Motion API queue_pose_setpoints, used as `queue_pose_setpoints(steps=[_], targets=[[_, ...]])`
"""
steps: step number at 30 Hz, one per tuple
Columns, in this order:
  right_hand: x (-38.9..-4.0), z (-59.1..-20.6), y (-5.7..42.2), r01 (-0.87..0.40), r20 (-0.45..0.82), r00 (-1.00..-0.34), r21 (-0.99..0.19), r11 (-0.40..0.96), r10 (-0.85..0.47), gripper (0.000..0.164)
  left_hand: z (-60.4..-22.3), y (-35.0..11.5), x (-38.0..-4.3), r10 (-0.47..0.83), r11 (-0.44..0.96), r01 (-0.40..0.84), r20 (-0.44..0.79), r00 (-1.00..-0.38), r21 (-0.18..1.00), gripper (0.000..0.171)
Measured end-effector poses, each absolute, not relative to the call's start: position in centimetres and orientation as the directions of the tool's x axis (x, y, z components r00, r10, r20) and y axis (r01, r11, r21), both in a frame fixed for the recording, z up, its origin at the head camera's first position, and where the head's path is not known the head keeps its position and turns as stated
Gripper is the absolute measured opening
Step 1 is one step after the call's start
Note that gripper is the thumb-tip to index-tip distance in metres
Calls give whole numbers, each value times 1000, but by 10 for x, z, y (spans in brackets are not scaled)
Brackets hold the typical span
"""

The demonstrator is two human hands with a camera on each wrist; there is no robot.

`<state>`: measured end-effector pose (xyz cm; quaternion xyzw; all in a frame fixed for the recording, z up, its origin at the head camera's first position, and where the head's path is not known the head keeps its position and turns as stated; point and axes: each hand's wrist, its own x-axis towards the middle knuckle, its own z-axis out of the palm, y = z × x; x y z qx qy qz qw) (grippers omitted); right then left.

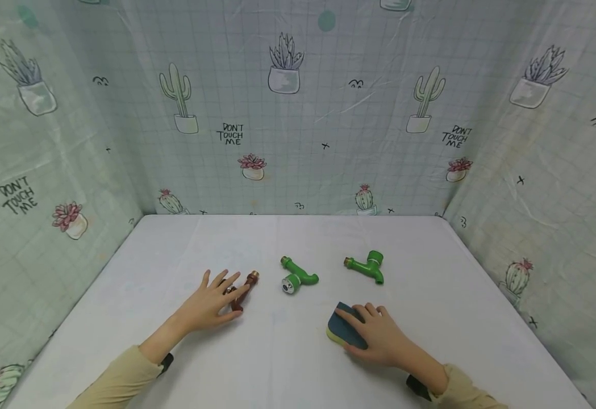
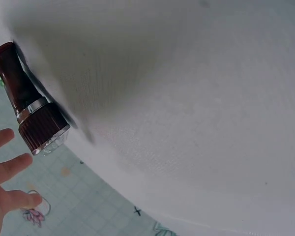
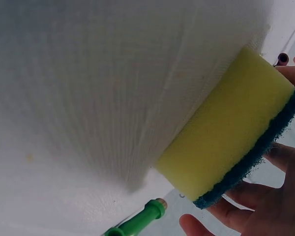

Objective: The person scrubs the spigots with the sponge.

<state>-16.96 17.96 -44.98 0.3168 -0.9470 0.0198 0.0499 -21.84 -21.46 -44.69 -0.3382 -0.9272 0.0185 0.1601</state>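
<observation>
In the head view my left hand [image 1: 208, 307], fingers spread, is over a dark reddish-brown tap [image 1: 249, 284] with a brass-coloured end, partly hidden by the fingers. The left wrist view shows the tap's ribbed knob [image 2: 43, 128] with the fingertips just beside it. On the right, my right hand [image 1: 379, 338] holds a sponge [image 1: 346, 326], yellow below with a dark blue scouring layer on top. Its yellow side [image 3: 226, 123] faces the table in the right wrist view. The fingers lie across the blue layer and the thumb is at one end.
Two green taps lie farther back on the white table [image 1: 277, 358]: one in the middle [image 1: 301, 275], with its round handle end towards me, and another [image 1: 368, 266] to its right. Cactus-printed cloth [image 1: 323, 113] walls in the table at the back and both sides.
</observation>
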Motion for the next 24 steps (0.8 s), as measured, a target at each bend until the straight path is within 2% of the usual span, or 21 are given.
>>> queue_pose_setpoints(steps=[11, 24], targets=[[-167, -447, 184, -565, 106, -822, -25, 825, -559, 74, -448, -217, -221, 657, 750, 639, 311, -687, -173, 56], [-159, -432, 195, -539, 216, -821, 9, 842, -528, 78, -450, -220, -225, 666, 742, 656, 266, -697, -141, 61]])
